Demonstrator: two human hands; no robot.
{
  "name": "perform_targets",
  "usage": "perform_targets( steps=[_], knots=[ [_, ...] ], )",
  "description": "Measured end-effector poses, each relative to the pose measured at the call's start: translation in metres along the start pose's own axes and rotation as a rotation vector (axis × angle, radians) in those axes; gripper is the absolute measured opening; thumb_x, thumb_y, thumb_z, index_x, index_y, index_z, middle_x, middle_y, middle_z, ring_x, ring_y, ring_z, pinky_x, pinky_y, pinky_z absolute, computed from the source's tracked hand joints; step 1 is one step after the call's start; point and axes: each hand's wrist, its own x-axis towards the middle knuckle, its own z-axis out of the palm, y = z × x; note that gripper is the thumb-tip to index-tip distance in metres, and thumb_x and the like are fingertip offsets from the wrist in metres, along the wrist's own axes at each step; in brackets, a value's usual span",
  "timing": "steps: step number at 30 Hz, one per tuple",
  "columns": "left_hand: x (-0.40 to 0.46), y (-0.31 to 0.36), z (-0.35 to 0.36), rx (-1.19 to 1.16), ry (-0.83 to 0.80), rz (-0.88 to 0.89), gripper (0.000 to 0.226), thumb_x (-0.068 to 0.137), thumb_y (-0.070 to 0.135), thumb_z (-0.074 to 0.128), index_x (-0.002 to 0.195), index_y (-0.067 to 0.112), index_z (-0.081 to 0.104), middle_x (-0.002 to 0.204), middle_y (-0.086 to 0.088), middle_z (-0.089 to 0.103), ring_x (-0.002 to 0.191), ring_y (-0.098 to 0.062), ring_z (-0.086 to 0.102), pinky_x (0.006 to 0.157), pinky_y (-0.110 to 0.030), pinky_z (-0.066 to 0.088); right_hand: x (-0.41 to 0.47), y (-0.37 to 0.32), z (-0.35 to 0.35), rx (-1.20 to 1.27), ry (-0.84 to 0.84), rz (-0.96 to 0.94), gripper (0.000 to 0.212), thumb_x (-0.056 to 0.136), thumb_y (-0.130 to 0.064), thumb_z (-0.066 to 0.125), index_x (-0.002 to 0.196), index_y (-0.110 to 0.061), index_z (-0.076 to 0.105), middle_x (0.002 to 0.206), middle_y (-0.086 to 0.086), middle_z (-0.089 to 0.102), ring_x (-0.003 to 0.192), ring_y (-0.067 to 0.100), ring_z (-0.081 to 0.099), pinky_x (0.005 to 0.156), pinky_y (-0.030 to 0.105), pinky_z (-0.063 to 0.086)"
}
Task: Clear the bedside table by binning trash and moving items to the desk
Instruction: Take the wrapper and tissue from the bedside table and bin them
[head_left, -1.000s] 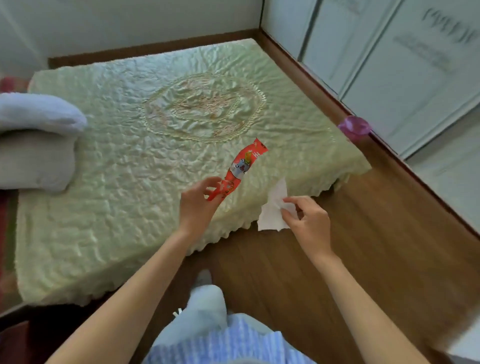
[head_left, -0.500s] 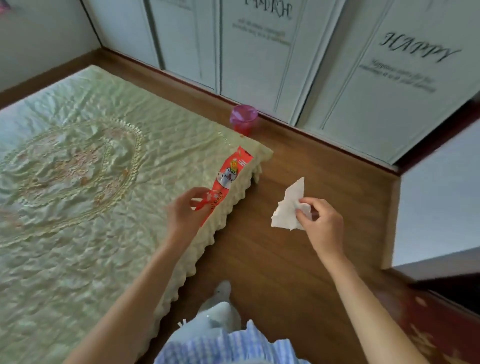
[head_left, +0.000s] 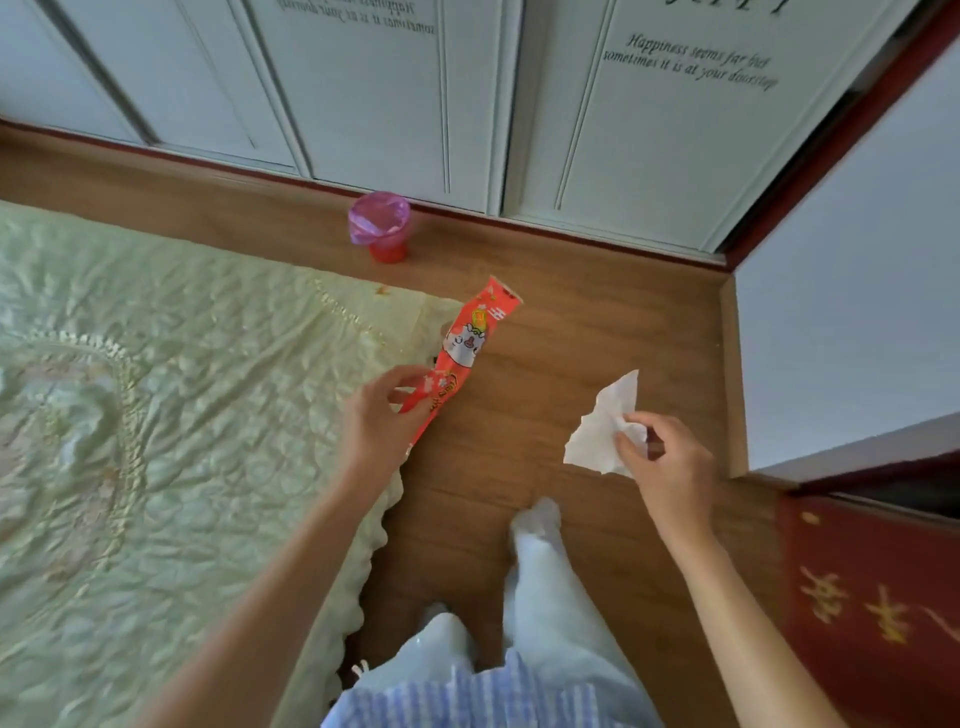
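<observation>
The left hand (head_left: 382, 415) pinches the lower end of a long red snack wrapper (head_left: 462, 353) between thumb and fingers (head_left: 410, 397), so the wrapper slants up and away over the corner of the bed (head_left: 156, 415) and the wooden floor (head_left: 519, 467). The right hand (head_left: 670, 462) holds a crumpled white tissue (head_left: 597, 431) — thumb and fingers pressed together on its right edge, the rest of it hanging free above the floor. Both hands are well apart. Farther off, a small red bin with a purple liner (head_left: 380, 224) stands on the floor just beside the white cupboard doors (head_left: 389, 104), near the bed's corner. Between the arms, the person's legs in pale trousers (head_left: 545, 597) show — one foot forward on the floor.
</observation>
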Motion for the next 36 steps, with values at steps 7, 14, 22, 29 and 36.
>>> perform_targets(
  steps=[7,14,22,29,36],
  knots=[
    [0.104,0.054,0.084,-0.013,0.031,-0.032,0.027,0.078,0.017,0.073,0.103,0.026,0.069,0.092,0.017,0.069,0.082,0.004,0.063,0.06,-0.005,0.045,0.146,0.036,-0.005,0.003,-0.023,0.001,0.022,0.083,-0.026,0.071,0.104,-0.019,0.068,0.094,-0.009,0.064,0.075,0.006,0.058,0.062,0.026,0.056],
    [0.189,0.106,0.142,0.041,0.066,-0.061,0.031,0.079,0.01,0.071,0.105,0.026,0.068,0.093,0.015,0.066,0.078,0.008,0.059,0.06,-0.004,0.045,0.282,0.05,-0.017,-0.002,-0.076,-0.092,0.021,0.083,-0.027,0.071,0.102,-0.02,0.067,0.094,-0.01,0.064,0.078,0.008,0.059,0.061,0.036,0.057],
    [0.295,0.109,0.165,0.045,0.129,-0.141,0.033,0.078,0.011,0.072,0.108,0.026,0.067,0.093,0.013,0.067,0.081,0.004,0.061,0.055,-0.006,0.044,0.416,0.046,0.029,-0.035,-0.191,-0.148,0.021,0.083,-0.029,0.069,0.102,-0.019,0.068,0.097,-0.003,0.069,0.078,0.009,0.06,0.061,0.027,0.054],
    [0.433,0.112,0.153,-0.04,0.212,-0.158,0.034,0.075,0.008,0.075,0.105,0.022,0.068,0.09,0.007,0.07,0.077,0.001,0.063,0.06,-0.009,0.05,0.562,-0.012,0.1,-0.049,-0.26,-0.227,0.025,0.082,-0.027,0.07,0.105,-0.016,0.068,0.095,-0.002,0.069,0.077,0.011,0.06,0.057,0.011,0.036],
    [0.55,0.129,0.138,0.012,0.276,-0.166,0.032,0.075,0.009,0.076,0.106,0.014,0.07,0.089,0.001,0.07,0.077,-0.004,0.065,0.067,-0.018,0.055,0.676,-0.043,0.161,0.024,-0.309,-0.295,0.028,0.082,-0.025,0.071,0.108,-0.014,0.068,0.1,0.003,0.069,0.083,0.015,0.063,0.063,0.028,0.054]
  ],
)
